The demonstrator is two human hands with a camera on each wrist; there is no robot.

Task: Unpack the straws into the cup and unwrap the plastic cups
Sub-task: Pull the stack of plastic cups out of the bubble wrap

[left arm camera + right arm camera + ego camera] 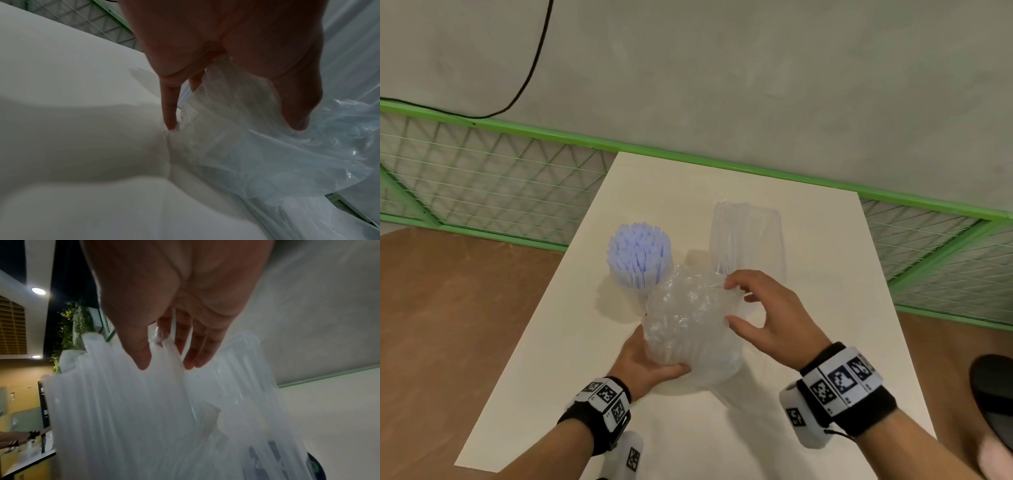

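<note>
- Left hand (645,359): cups the near-left underside of a crumpled clear plastic wrap (688,318), thumb curled against its lower front, fingers hidden under the plastic in the head view. Left wrist view: palm (226,40) close to the film, one finger (169,110) extended down along its edge to the counter (72,129).
- Just beyond the left hand: a clear cup (635,291) stands upright on the counter (825,274), filled with pale blue straws (638,250), ends up. The wrap touches or overlaps the cup's right side; cannot tell which.
- Between the hands: the wrap, bunched over a stack of plastic cups (722,363), whose ribbed translucent walls show in the right wrist view (133,410).
- Right hand (767,315): partly open; fingertips (729,284) pinch the top edge of the wrap, thumb (739,325) extended against its right side. Right wrist view: fingers (197,350) and thumb lie on the plastic.
- Beyond the right hand: a second tall clear plastic sleeve (746,240), upright; contents unclear.
- Far right of the right hand: a dark rounded object (993,397), cut off by the frame edge.
</note>
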